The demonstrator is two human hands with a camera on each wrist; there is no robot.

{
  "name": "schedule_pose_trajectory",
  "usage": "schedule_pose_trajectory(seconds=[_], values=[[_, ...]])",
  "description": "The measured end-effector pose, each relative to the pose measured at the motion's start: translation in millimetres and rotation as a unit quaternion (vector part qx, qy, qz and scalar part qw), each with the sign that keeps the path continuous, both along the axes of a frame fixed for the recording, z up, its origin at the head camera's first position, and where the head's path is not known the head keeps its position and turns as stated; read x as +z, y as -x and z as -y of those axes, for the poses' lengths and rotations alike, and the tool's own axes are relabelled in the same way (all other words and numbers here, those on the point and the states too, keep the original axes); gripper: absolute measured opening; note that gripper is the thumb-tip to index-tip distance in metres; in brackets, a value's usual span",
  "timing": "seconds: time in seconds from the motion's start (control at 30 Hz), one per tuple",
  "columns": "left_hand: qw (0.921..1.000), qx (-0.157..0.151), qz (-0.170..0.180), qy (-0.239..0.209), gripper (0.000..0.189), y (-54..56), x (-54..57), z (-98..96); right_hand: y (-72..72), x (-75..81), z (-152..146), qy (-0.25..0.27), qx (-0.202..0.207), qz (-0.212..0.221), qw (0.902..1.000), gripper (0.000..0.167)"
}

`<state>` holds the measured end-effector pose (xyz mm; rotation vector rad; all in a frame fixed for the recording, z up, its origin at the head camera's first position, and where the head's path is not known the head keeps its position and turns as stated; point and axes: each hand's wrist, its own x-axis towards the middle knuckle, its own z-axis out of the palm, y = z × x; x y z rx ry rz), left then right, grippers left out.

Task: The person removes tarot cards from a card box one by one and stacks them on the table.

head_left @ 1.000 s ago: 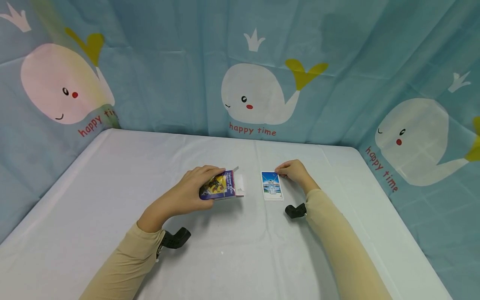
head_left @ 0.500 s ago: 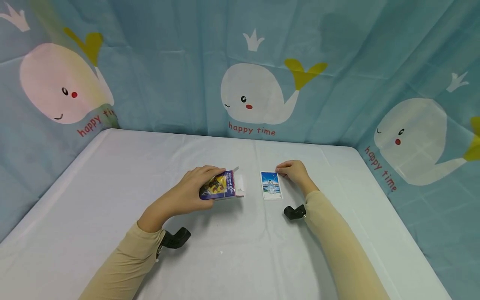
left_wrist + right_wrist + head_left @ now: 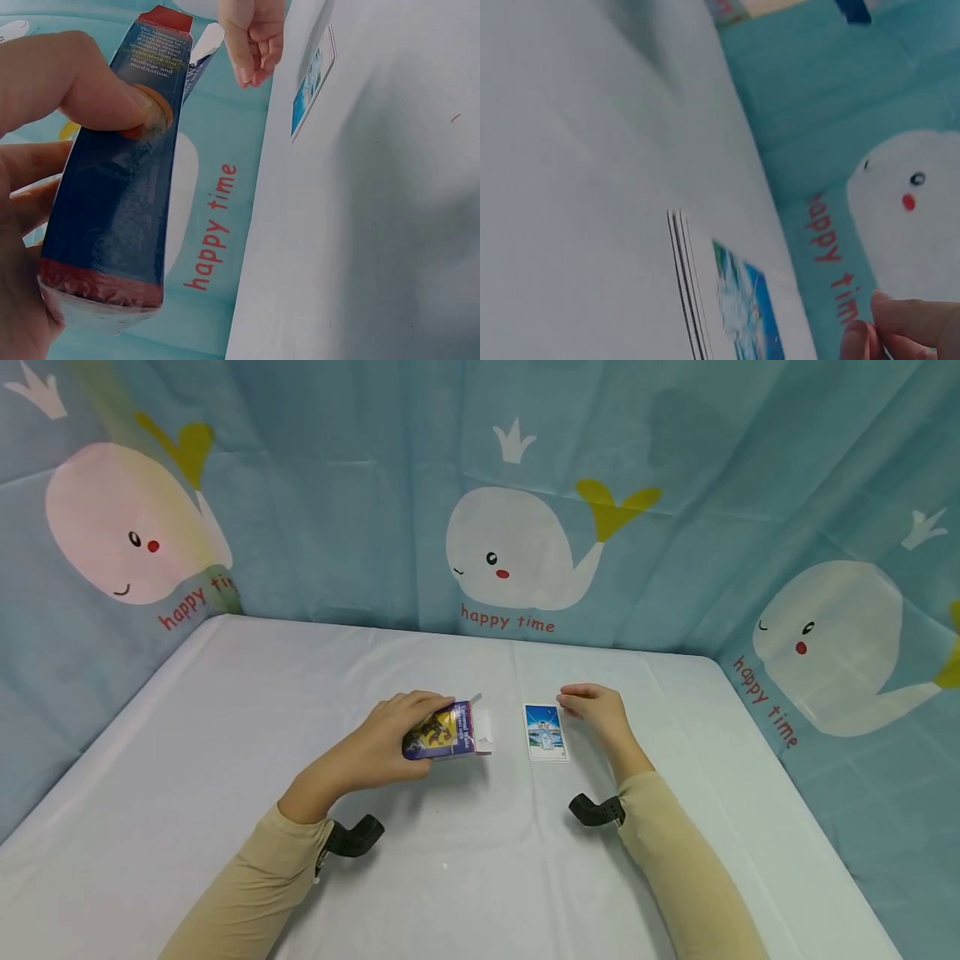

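My left hand (image 3: 386,739) holds a dark blue card box (image 3: 438,731) above the table, its flap end toward the right and standing open. In the left wrist view the thumb presses one narrow side of the box (image 3: 112,202). A small stack of picture cards (image 3: 546,732) lies face up on the table to the right of the box; the top card is blue and white. My right hand (image 3: 600,714) hovers just beyond the stack's upper right corner, apart from it. Its fingers are loosely curled, thumb near the fingertips, with nothing seen between them.
A white cloth (image 3: 450,893) covers the table. Behind it and at the sides hangs a light blue curtain (image 3: 337,543) with printed whales. A black wrist mount (image 3: 356,837) sticks out at the left sleeve, and another black mount (image 3: 596,811) at the right one.
My right hand has drawn off slightly to the right from the corner of the cards. The cards stay in place, and my left hand keeps the box where it was.
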<state>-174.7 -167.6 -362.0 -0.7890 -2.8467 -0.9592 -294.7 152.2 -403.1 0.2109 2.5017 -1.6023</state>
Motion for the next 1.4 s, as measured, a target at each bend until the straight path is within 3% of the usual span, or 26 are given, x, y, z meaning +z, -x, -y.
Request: schedule_pose_trajectory(seconds=[0.13,0.43,1.0,1.4], values=[[1.0,-0.003,-0.005,0.0,0.078,0.2,0.5,-0.5,-15.8,6.4,6,0.03,0.014,0.006,0.9994,0.036],[1.0,0.0,-0.007,0.006,0.078,0.6,-1.0,0.3,-46.0,22.1,25,0.082,0.092,-0.031,0.9919,0.036],[1.0,0.006,-0.003,0.005,0.079,-0.1,-0.7,-0.4,-76.8,39.3,53,0.138,0.137,-0.03,0.9806,0.026],[1.0,0.004,-0.001,0.005,0.079,0.3,-0.4,-1.8,-85.3,41.9,65,0.108,0.142,-0.043,0.983,0.024]])
